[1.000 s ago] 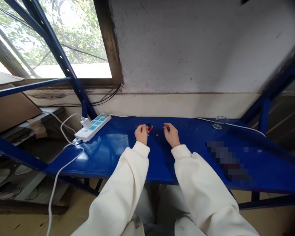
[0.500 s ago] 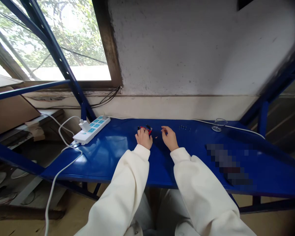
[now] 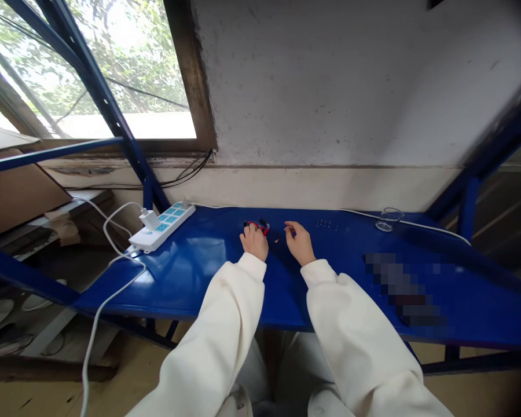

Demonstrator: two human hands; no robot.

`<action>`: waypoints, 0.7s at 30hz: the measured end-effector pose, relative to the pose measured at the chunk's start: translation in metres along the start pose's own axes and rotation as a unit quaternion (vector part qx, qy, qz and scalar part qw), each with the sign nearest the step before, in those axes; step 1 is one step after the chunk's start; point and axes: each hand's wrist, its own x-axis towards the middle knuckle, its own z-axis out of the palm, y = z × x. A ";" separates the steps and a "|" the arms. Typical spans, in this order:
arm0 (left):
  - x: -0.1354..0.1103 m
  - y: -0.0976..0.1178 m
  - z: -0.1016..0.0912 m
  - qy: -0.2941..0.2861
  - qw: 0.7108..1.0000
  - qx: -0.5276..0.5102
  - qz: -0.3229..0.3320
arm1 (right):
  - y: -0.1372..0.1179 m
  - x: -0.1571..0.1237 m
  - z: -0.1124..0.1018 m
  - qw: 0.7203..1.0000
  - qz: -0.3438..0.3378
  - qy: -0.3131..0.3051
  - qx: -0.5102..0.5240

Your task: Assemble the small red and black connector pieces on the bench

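The red-and-black object (image 3: 266, 231), which may be a small hand tool, lies on the blue tabletop (image 3: 208, 289), partly hidden under the left hand (image 3: 255, 241). Its visible parts come out beyond the fingertips, toward the wall side, and spread from left to right; the full outline is covered, so its long axis I cannot tell with certainty. The fingers of this hand are bent down over it and appear to touch it, but whether they are closed around it I cannot tell. The relation that matters most, in my judgement, is that the object is directly at the left hand, while the right hand (image 3: 300, 242) stands to the right of it with a gap between. In the right hand the thumb and forefinger are bent toward each other; whether something tiny is between them is too small to see. A small copper-coloured piece (image 3: 276, 241) lies in this gap. The object is nearer to the back edge of the tabletop than to the front one, so the hands have more room toward the body, and also toward the left, where the power strip (image 3: 162, 227) is well apart. To the right, some tiny thin pieces (image 3: 325, 223) are near the right hand, and farther away are a clear glass cup (image 3: 384, 227) and a pixelated dark thing (image 3: 402, 289).
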 end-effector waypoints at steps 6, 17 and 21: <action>0.002 -0.002 0.006 0.008 1.000 0.004 0.001 | 0.000 0.000 0.001 1.000 -0.002 0.001 0.002; -0.002 0.003 0.000 0.056 0.989 -0.128 0.053 | -0.003 0.000 -0.004 0.997 0.066 0.023 -0.022; -0.005 0.006 -0.005 0.077 0.970 -0.215 0.081 | -0.005 0.001 -0.007 0.989 0.147 0.014 -0.025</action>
